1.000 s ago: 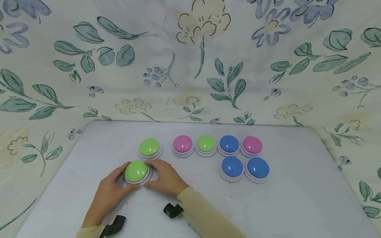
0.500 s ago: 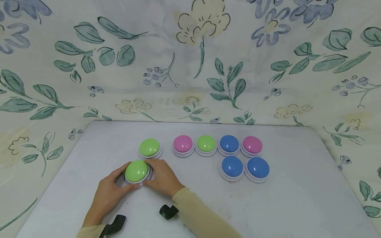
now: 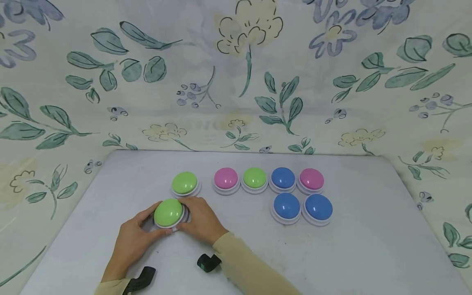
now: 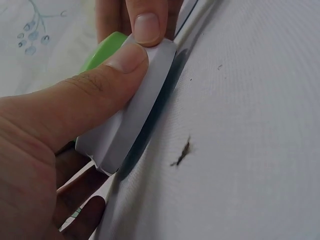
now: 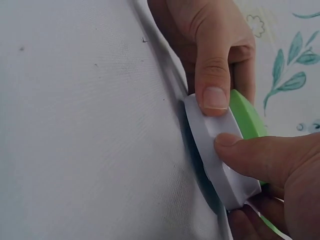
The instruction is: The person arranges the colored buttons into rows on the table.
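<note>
A green dome push button (image 3: 168,212) on a white round base sits at the left of the white table, between both hands. My left hand (image 3: 132,239) grips its left side, thumb at the near edge and fingers around the far side. From the right, my right hand (image 3: 203,222) pinches the same button. Both wrist views show the thumbs pressed on the white base (image 4: 142,112), nearly meeting. A dark shadow lies under the base; whether it touches the cloth fully cannot be told. Just behind is another green button (image 3: 184,182), close to the right fingers.
A back row holds a pink button (image 3: 226,178), a green button (image 3: 255,178), a blue button (image 3: 283,178) and another pink button (image 3: 312,179). Two blue buttons (image 3: 287,205) stand in front of its right end. Flowered cloth (image 3: 166,102) rises behind the table (image 3: 354,254).
My right forearm has shifted slightly left, and the right thumb has slid a little along the base. The button and my left hand stay in place.
</note>
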